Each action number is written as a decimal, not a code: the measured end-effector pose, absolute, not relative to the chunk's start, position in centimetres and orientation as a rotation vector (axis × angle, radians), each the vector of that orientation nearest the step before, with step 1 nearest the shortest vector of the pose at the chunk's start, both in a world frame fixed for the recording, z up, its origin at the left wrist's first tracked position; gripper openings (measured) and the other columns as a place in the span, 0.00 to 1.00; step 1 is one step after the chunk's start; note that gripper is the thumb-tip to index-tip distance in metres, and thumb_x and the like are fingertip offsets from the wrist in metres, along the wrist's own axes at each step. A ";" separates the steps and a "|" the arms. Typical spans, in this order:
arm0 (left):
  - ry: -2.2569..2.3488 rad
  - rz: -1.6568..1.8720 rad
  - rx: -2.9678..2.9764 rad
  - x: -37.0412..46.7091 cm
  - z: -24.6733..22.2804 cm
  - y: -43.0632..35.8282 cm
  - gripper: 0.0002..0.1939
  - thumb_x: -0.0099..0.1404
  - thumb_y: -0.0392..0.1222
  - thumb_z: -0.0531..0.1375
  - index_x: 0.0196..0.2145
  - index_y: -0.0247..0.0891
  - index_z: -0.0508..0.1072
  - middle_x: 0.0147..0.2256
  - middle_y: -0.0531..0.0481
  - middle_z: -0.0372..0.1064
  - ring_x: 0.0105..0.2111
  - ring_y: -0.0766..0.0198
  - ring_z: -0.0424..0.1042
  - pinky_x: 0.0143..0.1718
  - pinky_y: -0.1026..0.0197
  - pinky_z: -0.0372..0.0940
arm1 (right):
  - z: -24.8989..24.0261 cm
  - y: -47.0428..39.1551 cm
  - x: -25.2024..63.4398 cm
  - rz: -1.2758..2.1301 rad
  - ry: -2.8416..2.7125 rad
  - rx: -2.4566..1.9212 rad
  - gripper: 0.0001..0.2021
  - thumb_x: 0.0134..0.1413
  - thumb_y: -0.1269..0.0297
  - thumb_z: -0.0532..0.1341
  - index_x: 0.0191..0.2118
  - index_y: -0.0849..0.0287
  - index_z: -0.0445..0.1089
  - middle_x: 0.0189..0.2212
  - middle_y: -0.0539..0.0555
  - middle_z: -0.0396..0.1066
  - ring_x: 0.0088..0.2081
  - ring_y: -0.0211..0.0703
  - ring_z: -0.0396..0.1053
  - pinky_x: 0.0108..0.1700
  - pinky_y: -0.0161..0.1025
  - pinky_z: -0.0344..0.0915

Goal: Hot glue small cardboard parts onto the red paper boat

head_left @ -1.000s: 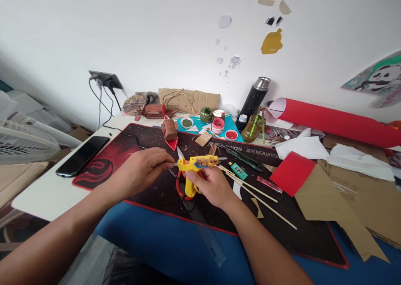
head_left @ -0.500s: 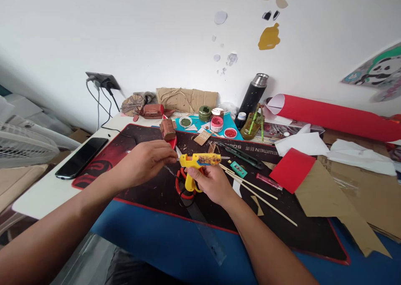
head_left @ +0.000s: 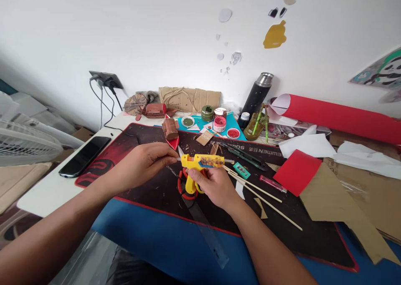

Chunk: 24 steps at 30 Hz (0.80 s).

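Much of scissors [head_left: 180, 188] behind glue gun [head_left: 195, 162]

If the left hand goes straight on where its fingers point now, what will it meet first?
The left hand would probably meet the rear of the yellow glue gun, which the right hand holds just ahead of it; depth is hard to judge from this view.

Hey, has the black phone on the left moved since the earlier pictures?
No: judged against the mat, the phone shows no shift, lying beside its left edge.
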<state>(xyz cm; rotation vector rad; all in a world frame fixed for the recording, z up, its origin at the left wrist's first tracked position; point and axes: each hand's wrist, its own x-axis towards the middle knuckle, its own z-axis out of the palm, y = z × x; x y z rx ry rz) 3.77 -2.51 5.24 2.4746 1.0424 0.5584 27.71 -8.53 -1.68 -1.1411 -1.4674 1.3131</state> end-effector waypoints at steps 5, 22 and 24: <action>1.035 0.545 2.422 3.2 5.9 -3.0 0.15 0.78 0.50 0.57 0.46 0.42 0.82 0.41 0.49 0.83 0.39 0.60 0.81 0.43 0.61 0.74 | -1.5 -8.5 27.6 1.310 -1.468 -1.075 0.19 0.65 0.43 0.66 0.42 0.54 0.81 0.35 0.53 0.78 0.38 0.49 0.75 0.38 0.40 0.69; 0.919 0.621 2.563 2.5 6.1 -3.4 0.11 0.78 0.41 0.58 0.42 0.40 0.81 0.37 0.50 0.81 0.38 0.61 0.79 0.40 0.62 0.70 | -1.4 -8.8 27.5 1.275 -1.613 -1.092 0.17 0.66 0.45 0.67 0.44 0.52 0.84 0.46 0.53 0.85 0.52 0.57 0.81 0.55 0.48 0.73; 0.883 0.653 2.605 2.6 6.0 -3.5 0.10 0.78 0.38 0.58 0.42 0.40 0.81 0.37 0.50 0.80 0.38 0.61 0.79 0.39 0.62 0.69 | -1.5 -8.8 27.5 1.276 -1.620 -1.087 0.17 0.65 0.45 0.67 0.43 0.52 0.84 0.44 0.53 0.85 0.51 0.57 0.82 0.55 0.48 0.74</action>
